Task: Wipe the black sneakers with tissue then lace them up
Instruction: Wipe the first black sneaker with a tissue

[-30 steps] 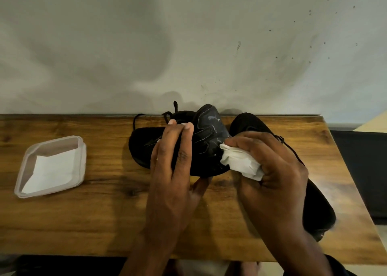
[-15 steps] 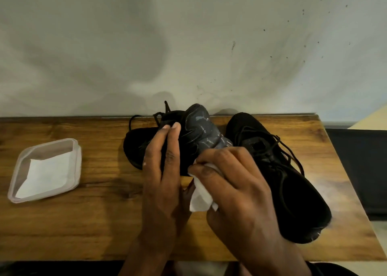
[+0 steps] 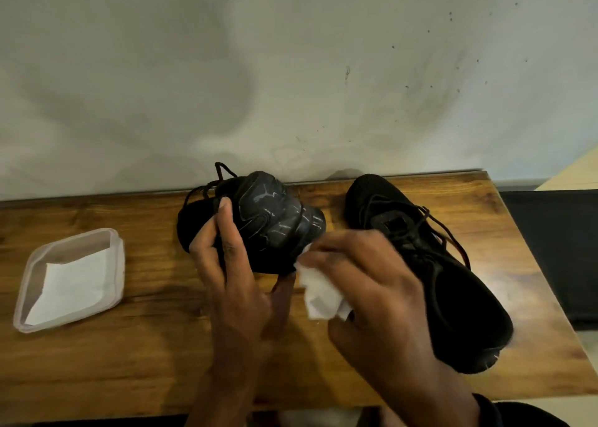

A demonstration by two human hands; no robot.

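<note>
One black sneaker [image 3: 275, 222] is tipped on its side at the table's middle, its shiny sole turned toward me and loose laces trailing at the back. My left hand [image 3: 229, 264] grips it from the front, fingers over its upper. My right hand [image 3: 365, 284] holds a crumpled white tissue [image 3: 318, 292] pressed against the lower right edge of that sole; the hand is motion-blurred. The second black sneaker [image 3: 437, 274] lies flat on the right, laces threaded, toe toward the near right corner.
A clear plastic container [image 3: 118, 264] holding a flat white tissue [image 3: 71, 287] sits at the left of the wooden table [image 3: 113, 362]. A grey wall rises directly behind the table. The table's right edge drops off just past the second sneaker.
My right hand with the tissue slid down from the sole's right side to its lower edge, then slightly back right. The second sneaker became uncovered. My left hand kept its grip.
</note>
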